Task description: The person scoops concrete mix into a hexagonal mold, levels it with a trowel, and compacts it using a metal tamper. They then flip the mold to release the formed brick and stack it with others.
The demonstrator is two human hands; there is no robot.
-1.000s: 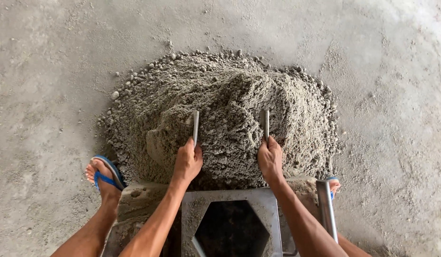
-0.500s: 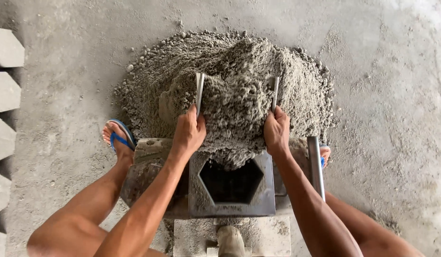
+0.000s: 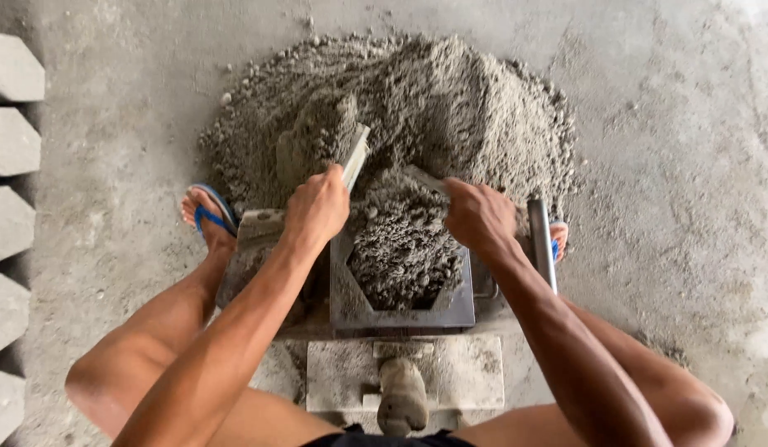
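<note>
A coarse, damp-looking heap of grey cement mix (image 3: 433, 108) sits on the rough concrete floor (image 3: 682, 165), lumpy and crumbly, with small pebbles scattered round its edge. Just in front of it stands a square steel mould (image 3: 400, 310), dull and crusted with dried mix, its opening cut to a hexagon. That opening is already heaped with the same gritty mix, which runs up in an unbroken slope to the heap behind it.

The left hand (image 3: 316, 207) is closed round a flat, pale metal scraper (image 3: 356, 156) whose blade is sunk edge-on into the heap. The right hand (image 3: 480, 217) is curled shut over a second scraper (image 3: 423, 178), mostly buried in mix, so only a short grey stretch shows beside the knuckles. Both hands are at the rear rim of the mould, one on each side of the mound of mix in it.

A smooth steel lever bar (image 3: 540, 240) rises along the mould's right side, close to the right wrist. Below the mould lies a flat, dusty metal plate (image 3: 450, 372) with a rounded handle (image 3: 402, 397) caked in cement. A foot in a blue flip-flop (image 3: 208, 217) is planted left of the mould. Along the left edge of the floor runs a row of pale, finished hexagonal blocks (image 3: 7, 223), well apart from the work.
</note>
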